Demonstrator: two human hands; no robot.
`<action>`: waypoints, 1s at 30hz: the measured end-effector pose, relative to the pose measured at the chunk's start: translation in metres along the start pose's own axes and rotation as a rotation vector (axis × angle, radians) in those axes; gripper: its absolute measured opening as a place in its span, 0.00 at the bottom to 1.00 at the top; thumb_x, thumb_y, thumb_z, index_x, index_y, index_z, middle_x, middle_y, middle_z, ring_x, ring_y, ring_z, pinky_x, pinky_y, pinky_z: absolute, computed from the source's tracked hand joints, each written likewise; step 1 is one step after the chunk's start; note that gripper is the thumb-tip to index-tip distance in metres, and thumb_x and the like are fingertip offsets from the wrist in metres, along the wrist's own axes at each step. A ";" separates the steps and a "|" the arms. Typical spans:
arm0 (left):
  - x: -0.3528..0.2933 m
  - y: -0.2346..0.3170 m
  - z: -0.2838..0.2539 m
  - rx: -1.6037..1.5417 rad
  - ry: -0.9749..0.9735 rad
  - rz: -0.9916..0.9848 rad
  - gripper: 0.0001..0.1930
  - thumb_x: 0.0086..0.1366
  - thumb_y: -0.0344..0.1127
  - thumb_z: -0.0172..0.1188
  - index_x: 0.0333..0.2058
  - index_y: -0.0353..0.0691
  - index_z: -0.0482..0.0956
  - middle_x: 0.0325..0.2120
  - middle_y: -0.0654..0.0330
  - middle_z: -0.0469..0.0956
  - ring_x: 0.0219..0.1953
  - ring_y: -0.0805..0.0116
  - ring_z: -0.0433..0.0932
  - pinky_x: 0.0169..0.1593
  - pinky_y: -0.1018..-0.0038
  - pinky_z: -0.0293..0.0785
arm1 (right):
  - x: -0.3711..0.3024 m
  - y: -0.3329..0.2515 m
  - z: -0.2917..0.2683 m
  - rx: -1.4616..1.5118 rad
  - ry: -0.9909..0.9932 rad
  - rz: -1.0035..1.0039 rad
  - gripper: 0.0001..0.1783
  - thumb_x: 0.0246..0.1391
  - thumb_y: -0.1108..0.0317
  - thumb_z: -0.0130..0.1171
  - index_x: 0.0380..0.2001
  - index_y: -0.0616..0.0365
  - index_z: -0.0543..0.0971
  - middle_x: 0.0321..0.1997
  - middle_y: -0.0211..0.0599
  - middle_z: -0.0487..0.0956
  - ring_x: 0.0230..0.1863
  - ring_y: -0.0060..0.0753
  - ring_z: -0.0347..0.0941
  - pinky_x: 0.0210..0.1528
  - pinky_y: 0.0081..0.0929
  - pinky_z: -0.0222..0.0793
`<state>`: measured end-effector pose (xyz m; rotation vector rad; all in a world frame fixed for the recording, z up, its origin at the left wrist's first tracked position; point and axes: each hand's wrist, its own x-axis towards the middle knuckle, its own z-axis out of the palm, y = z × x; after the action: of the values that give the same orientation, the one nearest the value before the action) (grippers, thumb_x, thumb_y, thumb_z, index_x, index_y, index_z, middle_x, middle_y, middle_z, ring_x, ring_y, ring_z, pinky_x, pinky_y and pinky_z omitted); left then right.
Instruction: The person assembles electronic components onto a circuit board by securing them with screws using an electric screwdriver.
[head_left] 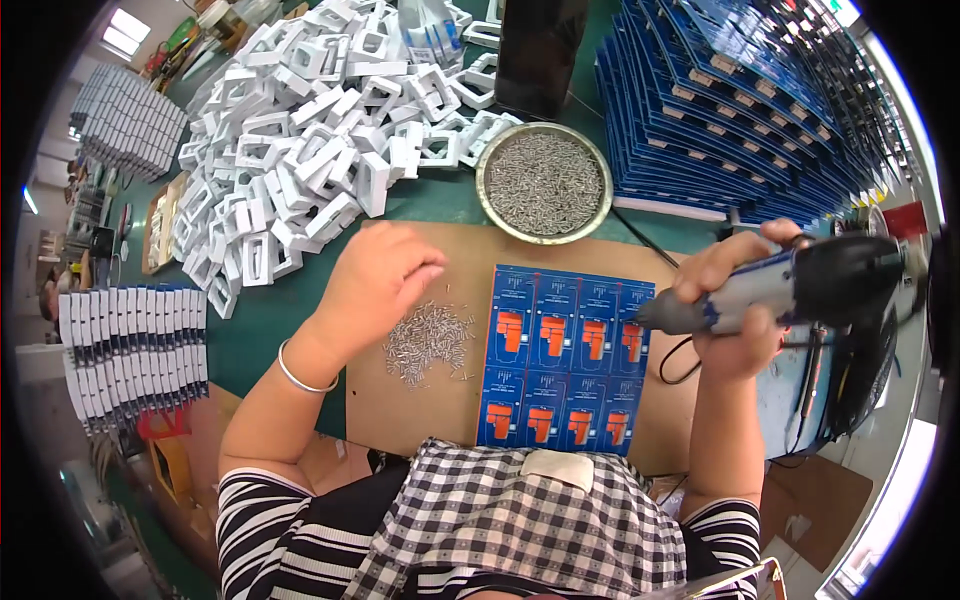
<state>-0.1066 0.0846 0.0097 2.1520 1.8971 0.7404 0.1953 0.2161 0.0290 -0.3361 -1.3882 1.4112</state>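
Observation:
On a brown board lies a blue circuit-board panel with rows of orange shapes. My right hand is wrapped round a grey and black electric screwdriver, its nose over the panel's right edge; whether the tip touches is hidden. Left of the panel is a loose heap of small metal screws. Just above that heap, my left hand has thumb and fingers drawn together; anything between them is too small to make out. Beyond the panel stands a round metal bowl full of similar screws.
White plastic frames are piled at the far left. Blue panels form a tall stack at the far right, beside a dark upright box. White-and-dark parts stand in rows at left. A black cable runs behind the panel.

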 end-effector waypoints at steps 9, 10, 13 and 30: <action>-0.008 0.005 0.025 -0.022 -0.072 -0.067 0.05 0.52 0.31 0.65 0.28 0.42 0.78 0.25 0.59 0.74 0.31 0.54 0.73 0.37 0.61 0.69 | -0.019 -0.021 -0.019 0.235 0.302 -0.044 0.32 0.51 0.49 0.54 0.55 0.53 0.62 0.28 0.34 0.70 0.25 0.31 0.69 0.32 0.30 0.66; -0.006 0.006 0.022 -0.037 -0.083 -0.030 0.05 0.52 0.31 0.65 0.28 0.42 0.78 0.25 0.59 0.74 0.31 0.54 0.73 0.37 0.61 0.69 | -0.020 -0.027 -0.018 0.217 0.317 -0.073 0.32 0.52 0.48 0.53 0.56 0.52 0.62 0.27 0.33 0.70 0.24 0.30 0.69 0.31 0.31 0.68; 0.001 0.011 0.016 0.054 -0.181 -0.079 0.06 0.52 0.32 0.66 0.26 0.41 0.76 0.25 0.58 0.74 0.31 0.53 0.73 0.37 0.61 0.68 | -0.024 -0.037 -0.024 0.132 0.288 -0.187 0.32 0.52 0.48 0.52 0.56 0.52 0.61 0.27 0.33 0.70 0.23 0.30 0.69 0.31 0.33 0.70; 0.092 0.119 0.105 -0.265 -0.254 0.371 0.08 0.50 0.30 0.67 0.29 0.41 0.78 0.26 0.60 0.73 0.31 0.59 0.73 0.36 0.66 0.71 | -0.043 -0.050 -0.032 0.055 0.306 -0.179 0.34 0.54 0.55 0.63 0.56 0.54 0.58 0.32 0.42 0.76 0.31 0.43 0.78 0.36 0.38 0.75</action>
<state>0.0533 0.1729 -0.0052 2.3166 1.2192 0.6913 0.2609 0.1857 0.0428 -0.3657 -1.0995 1.1936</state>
